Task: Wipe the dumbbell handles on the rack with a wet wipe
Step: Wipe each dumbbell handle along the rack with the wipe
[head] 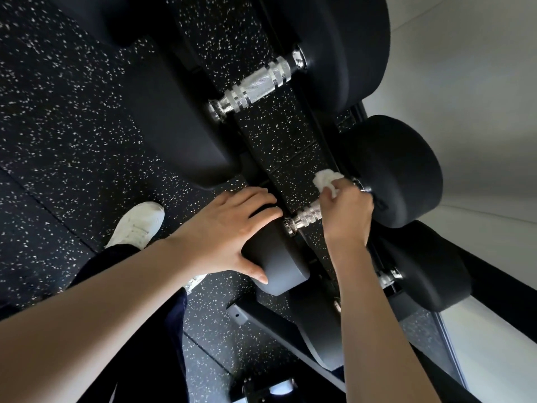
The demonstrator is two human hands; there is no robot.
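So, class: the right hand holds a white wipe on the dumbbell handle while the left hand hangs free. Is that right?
No. In the head view the left hand rests on that dumbbell's near head, not free; the right hand does hold the wipe on the handle.

Room is tight around the small dumbbell's handle (306, 215). The far head (401, 170) and near head (279, 257) close off its ends, the right hand (348, 216) gripping the wipe (327, 181) covers its far half, and the left hand (220, 231) rests on the near head. Past the handle, toward the big dumbbell (258, 82), an open gap runs along the rack (270, 327)
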